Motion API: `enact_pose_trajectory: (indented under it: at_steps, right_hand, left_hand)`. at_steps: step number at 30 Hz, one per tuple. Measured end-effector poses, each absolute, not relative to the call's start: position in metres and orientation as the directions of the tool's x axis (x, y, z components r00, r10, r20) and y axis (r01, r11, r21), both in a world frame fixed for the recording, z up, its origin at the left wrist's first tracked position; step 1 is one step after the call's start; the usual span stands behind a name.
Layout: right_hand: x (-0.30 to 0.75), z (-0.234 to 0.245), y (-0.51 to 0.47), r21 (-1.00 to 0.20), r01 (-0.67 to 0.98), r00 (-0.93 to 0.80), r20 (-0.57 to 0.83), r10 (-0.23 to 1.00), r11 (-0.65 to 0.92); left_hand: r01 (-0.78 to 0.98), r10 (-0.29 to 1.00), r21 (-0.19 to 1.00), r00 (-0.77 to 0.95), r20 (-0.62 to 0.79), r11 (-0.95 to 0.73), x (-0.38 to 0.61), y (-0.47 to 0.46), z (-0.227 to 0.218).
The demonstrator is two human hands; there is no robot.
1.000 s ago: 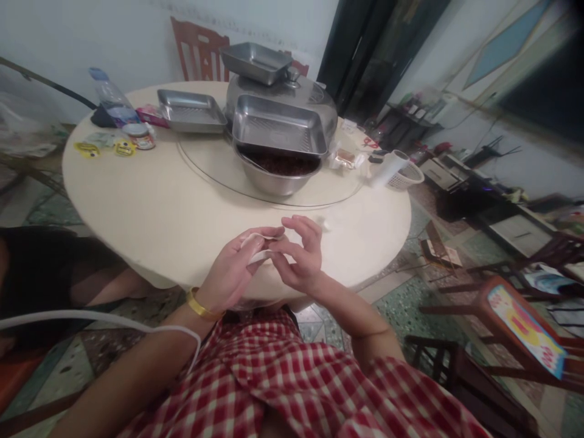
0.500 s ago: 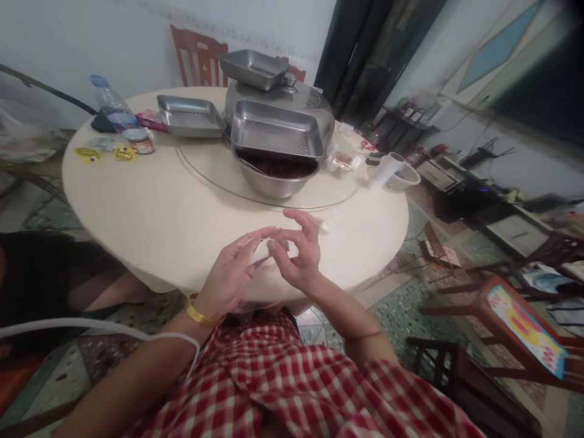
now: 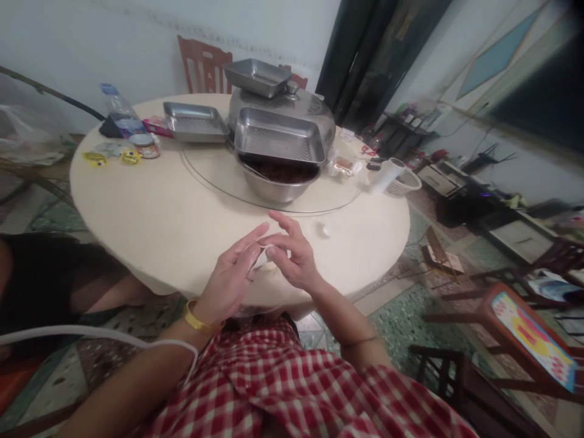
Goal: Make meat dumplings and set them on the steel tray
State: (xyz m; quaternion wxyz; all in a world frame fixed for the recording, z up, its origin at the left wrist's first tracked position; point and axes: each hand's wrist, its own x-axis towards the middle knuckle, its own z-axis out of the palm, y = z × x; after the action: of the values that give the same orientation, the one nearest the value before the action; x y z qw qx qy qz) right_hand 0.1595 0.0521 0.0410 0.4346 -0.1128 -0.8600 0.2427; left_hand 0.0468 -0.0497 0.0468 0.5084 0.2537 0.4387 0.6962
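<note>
My left hand (image 3: 230, 274) and my right hand (image 3: 292, 258) meet over the near edge of the round cream table (image 3: 150, 213). Between them they pinch a small white piece of dough (image 3: 261, 258), folded and mostly hidden by the fingers. The left hand cups it from below, and the thumb and fingertips of the right hand press on its top edge. A gold bangle (image 3: 195, 319) circles my left wrist. A small white lump (image 3: 325, 229) lies on the table just right of my hands.
On the turntable (image 3: 214, 173) stand a steel bowl of dark filling (image 3: 278, 176), steel trays (image 3: 279, 135) and a lidded pot (image 3: 314, 109). A bottle (image 3: 119, 112), a jar and packets lie far left. Another person sits at left (image 3: 41, 286). Wooden chairs (image 3: 502, 328) stand at right.
The view has tilted down a little. My fingers have closed tighter on the dough, and it has become more folded and less visible than a second ago.
</note>
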Motion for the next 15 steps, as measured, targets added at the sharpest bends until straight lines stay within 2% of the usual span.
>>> enact_pose_trajectory:
  at_steps: [2, 5, 9, 12, 15]
  right_hand:
    - [0.156, 0.037, 0.049, -0.555, -0.084, -0.577, 0.704, 0.414, 0.827]
    - [0.151, 0.032, 0.043, -0.611, -0.205, -0.504, 0.735, 0.453, 0.765]
    - [0.149, 0.033, 0.034, -0.634, -0.201, -0.453, 0.736, 0.503, 0.746]
    - [0.15, 0.037, 0.03, -0.629, -0.18, -0.436, 0.74, 0.512, 0.756]
    - [0.151, 0.037, 0.026, -0.677, -0.185, -0.436, 0.706, 0.558, 0.712]
  left_hand:
    - [-0.463, 0.932, 0.879, -0.356, -0.067, -0.114, 0.046, -0.049, 0.044]
    - [-0.329, 0.924, 0.923, -0.376, 0.068, -0.201, 0.043, -0.048, 0.04]
    - [-0.119, 0.848, 0.944, -0.485, 0.215, -0.308, 0.037, -0.047, 0.039]
    - [-0.139, 0.851, 0.952, -0.495, 0.173, -0.274, 0.034, -0.048, 0.038]
    - [-0.261, 0.902, 0.945, -0.426, 0.068, -0.195, 0.032, -0.049, 0.036]
